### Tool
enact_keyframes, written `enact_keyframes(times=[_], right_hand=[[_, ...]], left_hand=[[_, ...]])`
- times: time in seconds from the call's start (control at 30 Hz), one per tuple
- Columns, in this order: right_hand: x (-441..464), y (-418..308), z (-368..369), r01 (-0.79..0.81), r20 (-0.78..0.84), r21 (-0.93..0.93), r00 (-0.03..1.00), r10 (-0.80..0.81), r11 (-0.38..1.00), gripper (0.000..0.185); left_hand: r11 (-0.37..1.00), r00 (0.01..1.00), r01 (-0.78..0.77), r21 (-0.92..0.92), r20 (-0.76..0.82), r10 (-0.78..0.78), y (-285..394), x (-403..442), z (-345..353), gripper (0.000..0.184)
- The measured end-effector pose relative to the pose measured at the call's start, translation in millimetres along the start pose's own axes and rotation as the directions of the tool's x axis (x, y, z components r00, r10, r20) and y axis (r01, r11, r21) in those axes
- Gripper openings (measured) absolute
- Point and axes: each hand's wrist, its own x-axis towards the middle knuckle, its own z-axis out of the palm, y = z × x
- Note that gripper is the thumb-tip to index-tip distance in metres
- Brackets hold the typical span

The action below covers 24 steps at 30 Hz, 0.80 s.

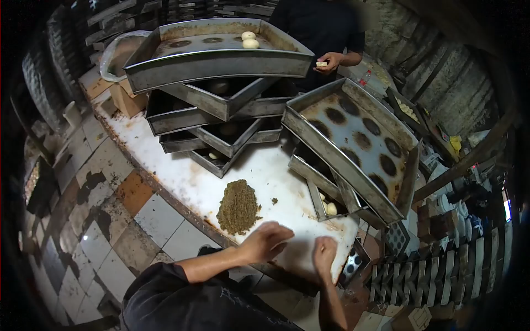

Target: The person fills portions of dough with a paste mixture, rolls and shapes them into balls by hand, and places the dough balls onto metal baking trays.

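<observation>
Over the front edge of the white table, my left hand [266, 241] is beside a mound of brown-green filling [238, 207]. Its fingers are bent and partly blurred, and whether they hold anything cannot be made out. My right hand [325, 252] is a short way to the right, its fingers curled in; anything inside is hidden. The two hands are apart. A small crumb of filling [274, 201] lies right of the mound. Two pale dough balls [250, 43] rest in the top tray [221, 65] of the left stack.
A second stack of metal trays [342, 157] stands at the right, its top one marked with dark round spots. Across the table a co-worker [314, 33] in dark clothing holds a pale piece. Tray racks [430, 276] stand at the lower right; a cardboard box [128, 98] is at the left.
</observation>
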Motion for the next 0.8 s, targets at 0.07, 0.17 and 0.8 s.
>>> enact_keyframes(times=[0.07,0.17,0.8], right_hand=[[-34,-15,3,0.0,0.086,0.024,0.996,-0.003,1.0,0.008],[-58,-52,-46,0.07,0.241,-0.157,0.97,-0.03,0.985,0.026],[456,-388,-22,0.272,0.039,-0.428,0.958,-0.283,0.862,0.045]], left_hand=[[0.998,1.0,0.005,-0.065,-0.009,-0.005,-2,-13,-10,0.032],[0.944,0.976,0.187,-0.272,0.16,-0.148,-24,-36,-50,0.024],[0.686,0.886,0.43,-0.586,0.13,-0.445,-143,-88,-288,0.023]])
